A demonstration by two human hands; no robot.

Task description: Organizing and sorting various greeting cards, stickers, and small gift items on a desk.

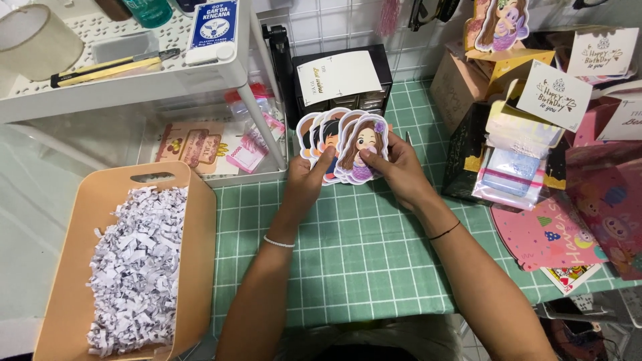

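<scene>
Left hand: the left hand [306, 179] pinches the lower left edge of a fan of die-cut cartoon stickers [344, 144], thumb on the front, fingers hidden behind, so the fan stays spread and each figure shows a strip of itself.

Right hand: the right hand [396, 168] grips the same fan from the 3 o'clock side, thumb pressed on the front sticker, the one of a long-haired girl; the other fingers curl behind. Held this way, the top card could be slid off sideways, as I judge it.

Stickers: raised above the surface, tilted toward the camera, overlapping like playing cards; the figures to the left are half covered.

Surface: a green checked cloth [361, 261] lies under both forearms, bare just beneath the hands.

Tray: at 8 o'clock of the hands, a peach handled tray [199, 227] holds white shredded paper [137, 267], well apart from the stickers.

Black box: at 12 o'clock, just behind the fan, a small black drawer box [381, 57] with a white card [338, 77] leaning on it.

Rack: at 10 o'clock, a white shelf [134, 73] carries a yellow cutter [107, 67] and a blue card pack [215, 23].

Gift goods: at 2 to 3 o'clock, folded boxes with greeting tags [555, 93] and a pink printed sheet [555, 234], near enough to reach.
</scene>
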